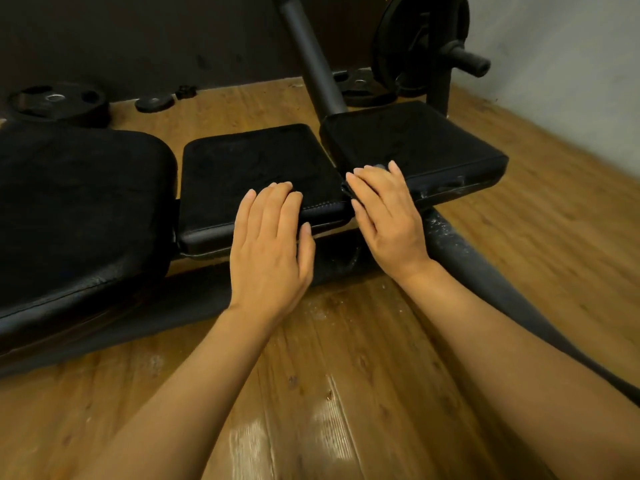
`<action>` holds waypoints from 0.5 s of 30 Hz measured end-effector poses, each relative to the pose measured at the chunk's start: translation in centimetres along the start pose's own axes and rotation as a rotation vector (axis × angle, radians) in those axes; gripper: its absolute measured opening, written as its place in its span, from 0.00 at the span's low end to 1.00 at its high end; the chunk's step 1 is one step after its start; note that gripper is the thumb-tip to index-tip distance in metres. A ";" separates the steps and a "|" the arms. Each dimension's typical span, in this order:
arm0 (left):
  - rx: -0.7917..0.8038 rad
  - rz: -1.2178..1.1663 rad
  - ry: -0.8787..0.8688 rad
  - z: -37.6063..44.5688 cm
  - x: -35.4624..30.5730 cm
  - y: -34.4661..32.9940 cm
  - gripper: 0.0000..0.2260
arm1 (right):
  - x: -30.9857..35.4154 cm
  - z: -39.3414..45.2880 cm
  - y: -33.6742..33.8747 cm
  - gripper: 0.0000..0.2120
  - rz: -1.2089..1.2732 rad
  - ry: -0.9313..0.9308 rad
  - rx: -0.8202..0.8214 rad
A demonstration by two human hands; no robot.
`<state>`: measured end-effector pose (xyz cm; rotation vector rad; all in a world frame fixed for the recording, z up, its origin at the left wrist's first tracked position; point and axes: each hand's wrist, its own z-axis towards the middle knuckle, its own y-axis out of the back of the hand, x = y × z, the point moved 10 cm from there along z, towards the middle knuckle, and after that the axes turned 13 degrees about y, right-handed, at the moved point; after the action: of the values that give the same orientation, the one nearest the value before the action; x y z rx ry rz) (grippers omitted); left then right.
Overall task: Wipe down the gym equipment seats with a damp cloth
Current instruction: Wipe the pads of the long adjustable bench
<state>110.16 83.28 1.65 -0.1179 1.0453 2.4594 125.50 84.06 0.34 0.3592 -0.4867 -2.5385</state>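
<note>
The left hand (268, 247) lay flat, fingers straight, on the near edge of the middle seat pad (256, 168), holding nothing; the right hand (386, 216) pressed a dark cloth (347, 192), mostly hidden beneath it, at the gap beside the right pad (412, 143); these 2 pads looked faintly streaked, perhaps wiped; the large left pad (76, 202) probably remained; weight plates (57, 102) lay on the floor (346, 393).

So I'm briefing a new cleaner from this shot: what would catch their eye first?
Two bare hands at centre: the left hand lies flat on the middle seat pad, the right hand presses a dark cloth at the gap beside the right seat pad. Weight plates lie on the wooden floor behind.
</note>
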 end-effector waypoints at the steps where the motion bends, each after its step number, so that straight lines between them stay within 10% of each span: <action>1: 0.000 -0.013 0.002 0.3 -0.4 -0.5 0.17 | -0.1 -0.1 -0.1 0.15 -0.018 0.013 0.001; 9: -0.032 0.010 0.038 0.3 -0.9 -3.2 0.17 | -1.2 -0.9 -0.5 0.18 -0.202 0.036 0.001; 15: -0.091 0.043 -0.038 -0.3 -0.8 -3.5 0.18 | -5.5 -3.0 1.7 0.18 -0.244 -0.323 -0.111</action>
<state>112.45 84.87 -0.71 -0.0784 0.9291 2.5388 131.87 84.85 -0.80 -0.0389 -0.4396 -2.8633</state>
